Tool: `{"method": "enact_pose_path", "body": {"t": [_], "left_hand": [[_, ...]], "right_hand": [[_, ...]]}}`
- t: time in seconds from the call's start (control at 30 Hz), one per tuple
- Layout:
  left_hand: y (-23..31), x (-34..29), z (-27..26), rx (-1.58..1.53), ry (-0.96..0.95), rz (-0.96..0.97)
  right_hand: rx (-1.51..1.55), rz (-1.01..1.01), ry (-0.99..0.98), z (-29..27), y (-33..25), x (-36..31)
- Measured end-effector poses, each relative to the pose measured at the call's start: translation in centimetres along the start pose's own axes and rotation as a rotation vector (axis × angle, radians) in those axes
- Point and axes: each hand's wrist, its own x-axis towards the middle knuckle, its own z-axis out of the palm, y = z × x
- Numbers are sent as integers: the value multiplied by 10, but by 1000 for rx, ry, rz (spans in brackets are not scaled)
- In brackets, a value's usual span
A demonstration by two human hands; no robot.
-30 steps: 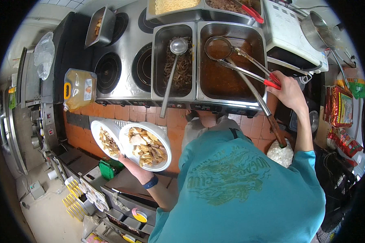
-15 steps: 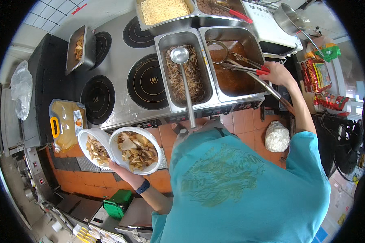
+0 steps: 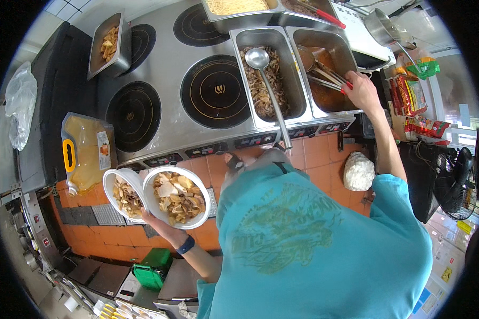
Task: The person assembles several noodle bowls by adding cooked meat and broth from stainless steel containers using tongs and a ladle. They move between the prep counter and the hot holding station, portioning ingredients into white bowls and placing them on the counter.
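My left hand (image 3: 162, 226) is closed on two white bowls, held side by side at the front left. The left bowl (image 3: 108, 187) is tilted against the right bowl (image 3: 208, 203); both contain pale and brown chopped pieces. At the right, my right hand (image 3: 363, 91) is wrapped round red-handled tongs (image 3: 331, 83). The tongs reach into a steel pan (image 3: 331, 112) of reddish-brown sauce, where a round-headed utensil (image 3: 306, 57) also lies. Beside it, a ladle (image 3: 274, 98) rests across a pan (image 3: 241, 40) of brown strips, its handle overhanging the front edge.
Dark round cooking plates (image 3: 216, 91) fill the counter's left half. A steel pan (image 3: 123, 58) of brown pieces stands at the back left, a noodle pan (image 3: 245, 20) behind. A yellow-handled jug (image 3: 88, 154) is left of the bowls. A white bag (image 3: 359, 171) sits low on the right.
The view has shifted, so the counter appears higher and further right. My right hand and the tongs have come closer to the sauce pan's near right corner. The bowls stay in my left hand.
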Motion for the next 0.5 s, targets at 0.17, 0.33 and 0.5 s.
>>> {"method": "enact_pose_path", "body": {"t": [0.17, 0.33, 0.5], "left_hand": [[0, -2, -12, 15, 42, 37], [-10, -4, -23, 20, 81, 63], [-14, 10, -33, -4, 11, 33]], "right_hand": [[740, 44, -167, 10, -80, -56], [1623, 760, -304, 65, -130, -138], [2083, 971, -78, 107, -156, -125]]}}
